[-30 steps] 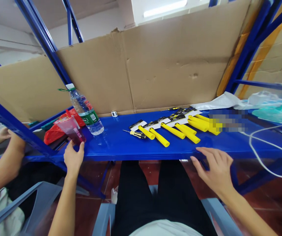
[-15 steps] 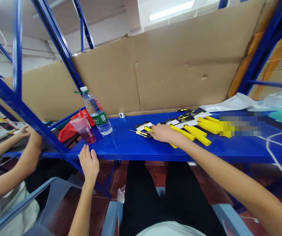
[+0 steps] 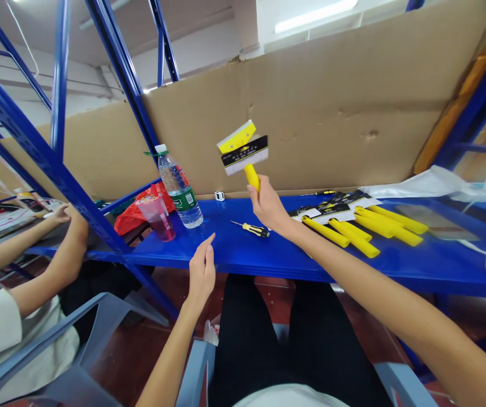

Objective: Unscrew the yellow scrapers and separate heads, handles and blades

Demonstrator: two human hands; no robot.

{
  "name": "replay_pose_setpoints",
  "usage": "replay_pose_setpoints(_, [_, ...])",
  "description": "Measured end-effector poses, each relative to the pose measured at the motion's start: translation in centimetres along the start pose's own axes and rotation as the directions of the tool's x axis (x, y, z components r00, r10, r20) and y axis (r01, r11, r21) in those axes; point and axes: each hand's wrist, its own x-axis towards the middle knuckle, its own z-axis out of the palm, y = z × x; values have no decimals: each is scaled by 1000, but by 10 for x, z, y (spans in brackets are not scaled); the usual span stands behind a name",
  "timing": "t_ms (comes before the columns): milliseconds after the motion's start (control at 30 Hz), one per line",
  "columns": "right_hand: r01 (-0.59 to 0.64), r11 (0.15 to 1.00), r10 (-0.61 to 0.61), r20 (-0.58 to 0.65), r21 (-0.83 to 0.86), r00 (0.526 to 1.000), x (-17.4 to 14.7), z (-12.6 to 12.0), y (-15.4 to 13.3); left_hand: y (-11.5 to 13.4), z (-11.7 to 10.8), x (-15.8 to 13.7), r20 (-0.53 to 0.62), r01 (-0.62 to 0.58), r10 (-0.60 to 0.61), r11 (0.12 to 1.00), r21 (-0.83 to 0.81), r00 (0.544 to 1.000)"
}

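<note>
My right hand [image 3: 266,203] grips the yellow handle of a scraper [image 3: 237,139] and holds it up in front of the cardboard. The scraper's wide yellow head points up and left, and a black and white card sits around its neck. Nothing is in my left hand [image 3: 202,268], which hovers at the table's front edge with index finger and thumb apart; its other fingers are partly hidden. On the table below the scraper lies a screwdriver [image 3: 252,229] with a black and yellow handle. Several more yellow-handled scrapers [image 3: 355,238] with cards lie in a row to the right.
A water bottle [image 3: 182,192] and a pink cup [image 3: 158,219] stand on the left of the blue table [image 3: 226,249], beside a red bag [image 3: 126,219]. A cardboard sheet [image 3: 310,113] closes the back. At far left sits another person, arms [image 3: 67,249] on the neighbouring table.
My right hand has lifted a scraper off the table, up and slightly left. My left hand has moved right along the table edge. The view has shifted slightly.
</note>
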Motion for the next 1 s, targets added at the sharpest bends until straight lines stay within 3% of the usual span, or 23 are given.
replay_pose_setpoints(133, [35, 988, -39, 24, 152, 999, 14, 38, -4, 7, 27, 47, 38, 96, -89, 933, -348, 995])
replay_pose_setpoints(267, [-71, 965, 24, 184, 252, 983, 16, 75, 3, -5, 43, 83, -94, 127, -185, 894, -429, 978])
replay_pose_setpoints(367, [-178, 947, 104, 269, 267, 958, 7, 90, 6, -17, 44, 88, -158, 144, -245, 869, -473, 957])
replay_pose_setpoints(500, [-198, 925, 90, 317, 325, 944, -9, 93, 3, -23, 40, 81, -179, 102, -227, 844, -526, 957])
replay_pose_setpoints(667, [-196, 846, 40, 307, 495, 951, -18, 91, -2, -19, 38, 82, -81, 157, -253, 789, -594, 964])
replay_pose_setpoints(900, [-267, 824, 120, 308, 499, 944, -13, 86, -3, -18, 35, 83, 103, 230, -212, 759, -609, 972])
replay_pose_setpoints(1000, [-267, 814, 91, 341, 516, 936, -15, 86, -3, -21, 36, 83, 107, 235, -215, 750, -619, 971])
